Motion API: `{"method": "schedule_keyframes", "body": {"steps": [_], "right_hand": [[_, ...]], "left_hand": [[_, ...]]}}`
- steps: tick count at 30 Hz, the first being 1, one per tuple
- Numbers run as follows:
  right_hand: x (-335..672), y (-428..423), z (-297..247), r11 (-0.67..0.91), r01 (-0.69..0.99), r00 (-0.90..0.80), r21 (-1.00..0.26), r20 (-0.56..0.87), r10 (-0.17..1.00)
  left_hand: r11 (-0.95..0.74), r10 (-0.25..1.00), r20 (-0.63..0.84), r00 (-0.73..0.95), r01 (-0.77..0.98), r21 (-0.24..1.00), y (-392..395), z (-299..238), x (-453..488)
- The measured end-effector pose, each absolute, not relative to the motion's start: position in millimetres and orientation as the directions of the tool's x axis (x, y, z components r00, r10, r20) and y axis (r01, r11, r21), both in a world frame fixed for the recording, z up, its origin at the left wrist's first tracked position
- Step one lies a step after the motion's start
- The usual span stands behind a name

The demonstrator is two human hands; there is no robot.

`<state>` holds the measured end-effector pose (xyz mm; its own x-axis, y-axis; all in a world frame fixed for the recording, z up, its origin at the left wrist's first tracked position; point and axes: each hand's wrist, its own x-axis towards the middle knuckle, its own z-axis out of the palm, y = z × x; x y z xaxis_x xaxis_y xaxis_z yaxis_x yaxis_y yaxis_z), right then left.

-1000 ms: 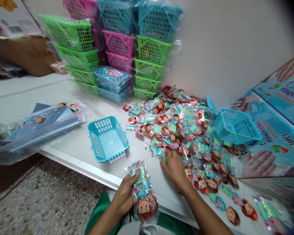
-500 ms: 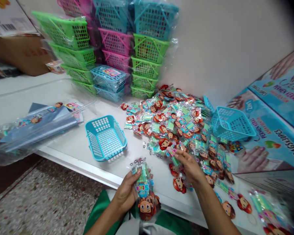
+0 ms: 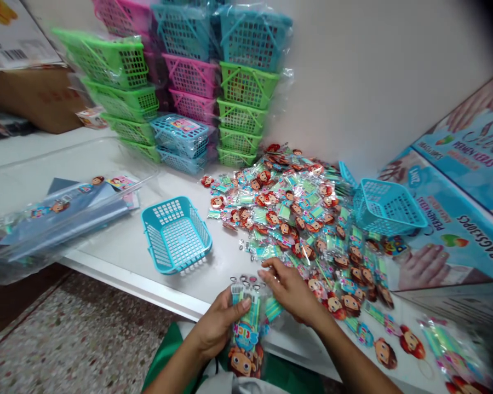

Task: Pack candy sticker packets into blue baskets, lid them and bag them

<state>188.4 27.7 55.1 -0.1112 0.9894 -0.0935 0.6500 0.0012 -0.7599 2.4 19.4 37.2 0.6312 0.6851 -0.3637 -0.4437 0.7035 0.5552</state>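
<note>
My left hand (image 3: 216,328) is closed around a bunch of candy stick packets (image 3: 246,328), cartoon heads hanging down and small rings at the top. Close beside its upper end is my right hand (image 3: 290,290), thumb and forefinger near the rings. A green-striped packet (image 3: 273,310) shows under the right hand, which seems to grip it; the fingers partly hide the hold. Behind the hands spreads a large heap of similar packets (image 3: 287,210). To the left stands a blue plastic basket (image 3: 176,235) on the white table.
Wrapped green, pink and blue baskets (image 3: 246,117) are stacked at the back. Another blue basket (image 3: 388,208) stands right of the heap, beside printed blue cartons (image 3: 447,219). A clear plastic bag (image 3: 74,202) lies at left. Loose packets (image 3: 384,353) lie near the front right.
My right hand has moved left from the heap to the bunch, bringing a packet with it. My left hand has shifted slightly right and still holds the bunch.
</note>
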Motion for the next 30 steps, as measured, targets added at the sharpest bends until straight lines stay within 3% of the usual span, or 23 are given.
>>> {"method": "schedule_keyframes", "body": {"steps": [6, 11, 15, 18, 22, 30], "right_hand": [[172.5, 31.2, 38.0, 0.025, 0.680, -0.040, -0.733, -0.002, 0.999], [201.1, 69.7, 22.4, -0.036, 0.889, 0.106, -0.456, 0.129, 0.986], [239.0, 98.6, 17.2, -0.125, 0.902, 0.217, -0.414, 0.184, 0.959], [255.0, 104.3, 23.5, -0.127, 0.878, 0.241, -0.462, 0.196, 0.950], [260.5, 92.2, 38.6, -0.155, 0.773, 0.332, -0.615, 0.183, 0.925], [226.9, 51.8, 39.6, -0.184, 0.403, 0.239, -0.897, -0.091, 0.967]], "left_hand": [[0.729, 0.652, -0.369, 0.662, -0.416, 0.544, 17.5, 28.0, 2.0], [0.725, 0.682, -0.445, 0.581, -0.456, 0.517, 17.3, 18.9, -1.2], [0.730, 0.682, -0.465, 0.565, -0.483, 0.483, 18.0, 13.7, -6.6], [0.718, 0.694, -0.429, 0.578, -0.524, 0.458, 21.1, 13.1, -7.1], [0.702, 0.711, -0.422, 0.563, -0.607, 0.372, 26.4, 13.3, -5.8], [0.653, 0.751, -0.361, 0.553, -0.703, 0.280, 33.0, 22.0, 6.5]]}}
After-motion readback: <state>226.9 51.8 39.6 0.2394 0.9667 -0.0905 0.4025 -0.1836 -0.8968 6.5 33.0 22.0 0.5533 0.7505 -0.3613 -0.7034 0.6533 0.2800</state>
